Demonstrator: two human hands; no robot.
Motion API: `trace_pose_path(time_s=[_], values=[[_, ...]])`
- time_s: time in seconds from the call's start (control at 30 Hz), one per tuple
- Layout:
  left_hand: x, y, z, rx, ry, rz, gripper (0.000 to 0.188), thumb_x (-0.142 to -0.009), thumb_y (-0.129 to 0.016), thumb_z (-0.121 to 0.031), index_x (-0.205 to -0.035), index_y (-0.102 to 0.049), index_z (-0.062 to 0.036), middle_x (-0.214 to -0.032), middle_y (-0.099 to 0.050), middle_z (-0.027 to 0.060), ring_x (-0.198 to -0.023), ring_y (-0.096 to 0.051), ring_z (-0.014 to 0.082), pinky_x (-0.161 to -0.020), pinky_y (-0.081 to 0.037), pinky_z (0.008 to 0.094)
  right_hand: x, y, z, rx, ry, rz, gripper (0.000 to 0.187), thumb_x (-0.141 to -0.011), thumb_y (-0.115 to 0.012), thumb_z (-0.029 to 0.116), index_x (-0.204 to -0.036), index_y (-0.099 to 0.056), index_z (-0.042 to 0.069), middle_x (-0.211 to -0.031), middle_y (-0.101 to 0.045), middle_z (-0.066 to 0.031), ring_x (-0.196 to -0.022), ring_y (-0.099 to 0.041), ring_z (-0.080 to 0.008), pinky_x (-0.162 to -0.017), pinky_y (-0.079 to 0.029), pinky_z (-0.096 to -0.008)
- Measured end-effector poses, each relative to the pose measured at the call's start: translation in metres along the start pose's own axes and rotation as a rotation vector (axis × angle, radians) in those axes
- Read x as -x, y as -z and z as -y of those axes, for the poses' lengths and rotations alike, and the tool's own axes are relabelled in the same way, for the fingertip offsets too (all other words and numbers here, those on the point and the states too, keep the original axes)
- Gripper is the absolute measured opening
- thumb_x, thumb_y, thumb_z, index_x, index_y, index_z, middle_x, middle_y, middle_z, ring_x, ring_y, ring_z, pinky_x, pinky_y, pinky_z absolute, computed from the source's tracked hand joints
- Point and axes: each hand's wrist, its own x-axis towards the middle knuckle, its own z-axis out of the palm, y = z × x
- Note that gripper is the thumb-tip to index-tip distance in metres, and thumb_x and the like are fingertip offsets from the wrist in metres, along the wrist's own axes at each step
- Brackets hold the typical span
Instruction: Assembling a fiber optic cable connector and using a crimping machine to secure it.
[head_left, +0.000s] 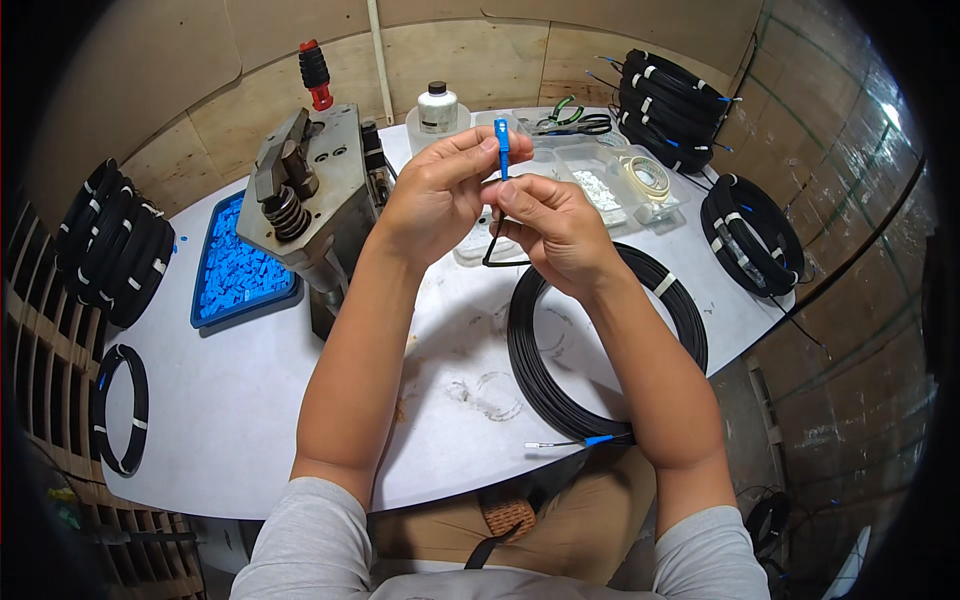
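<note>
Raised over the table, my left hand (440, 185) pinches a blue fiber-optic connector (502, 132) between thumb and fingers, its tip pointing up. Just below, my right hand (555, 225) is closed on the connector's thin blue tail where it meets a black cable. That cable (488, 255) bends sharply under the right hand. A large coil of black cable (530, 375) lies flat beneath my right forearm, wrapped with white tape. At its near side a cable end with a blue sleeve (598, 440) and a white tip sticks out.
A metal press (330, 170) with a red-black handle stands left, beside a blue tray (205, 300) of small blue parts. Clear boxes (640, 215) hold white pieces and a tape roll. Cable coils (120, 240) stack left, others (665, 110) right. A bottle (438, 108) and pliers (570, 122) sit behind.
</note>
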Motion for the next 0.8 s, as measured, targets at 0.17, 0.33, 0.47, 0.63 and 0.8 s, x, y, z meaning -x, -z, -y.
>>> trace_pose_path(time_s=[0.17, 0.33, 0.47, 0.63, 0.8], values=[[0.0008, -0.0023, -0.0027, -0.061, -0.007, -0.01, 0.024, -0.1, -0.055, -0.015, -0.111, -0.065, 0.0041, -0.11, -0.066, 0.0112, -0.102, -0.061, 0.0173, -0.088, -0.049, 0.0303, 0.0001, 0.0003, -0.0026, 0.052, 0.074, -0.036, 0.02, -0.094, -0.071, 0.017, -0.1, -0.074, -0.001, -0.088, -0.068, -0.0026, -0.083, -0.059, -0.0093, -0.078, -0.049, -0.0261], [-0.0003, 0.0001, -0.0013, -0.078, -0.007, -0.004, 0.025, -0.1, -0.054, -0.017, -0.111, -0.065, 0.0031, -0.109, -0.067, 0.012, -0.103, -0.062, 0.0187, -0.09, -0.049, 0.0326, -0.0011, 0.0019, -0.0023, 0.112, 0.123, -0.085, 0.019, -0.092, -0.073, 0.017, -0.097, -0.075, -0.001, -0.087, -0.068, -0.0023, -0.081, -0.057, -0.0092, -0.077, -0.047, -0.0263], [-0.0021, -0.0011, -0.0002, -0.101, -0.063, -0.029, 0.027, -0.1, -0.053, -0.019, -0.112, -0.064, 0.0032, -0.108, -0.068, 0.0141, -0.103, -0.063, 0.0204, -0.094, -0.049, 0.0346, -0.0013, -0.0008, -0.0003, 0.123, 0.121, -0.101, 0.019, -0.092, -0.074, 0.018, -0.096, -0.075, -0.001, -0.085, -0.067, -0.0015, -0.08, -0.056, -0.0087, -0.076, -0.046, -0.0254], [-0.0006, -0.0014, -0.0013, -0.101, -0.027, -0.026, 0.026, -0.1, -0.054, -0.019, -0.111, -0.063, 0.0025, -0.108, -0.067, 0.0139, -0.104, -0.063, 0.0204, -0.095, -0.048, 0.0347, -0.0015, -0.0002, -0.0001, 0.147, 0.148, -0.106, 0.02, -0.093, -0.073, 0.019, -0.094, -0.075, -0.001, -0.083, -0.066, -0.0002, -0.078, -0.055, -0.0081, -0.075, -0.045, -0.0248], [-0.0008, -0.0014, 0.0005, -0.062, -0.046, -0.045, 0.02, -0.1, -0.055, -0.015, -0.108, -0.064, 0.001, -0.106, -0.066, 0.0084, -0.102, -0.06, 0.0174, -0.09, -0.047, 0.0315, -0.0012, -0.0036, -0.0019, 0.167, 0.143, -0.122, 0.02, -0.093, -0.072, 0.02, -0.093, -0.075, 0.0, -0.082, -0.065, 0.0002, -0.078, -0.054, -0.0079, -0.074, -0.045, -0.0246]])
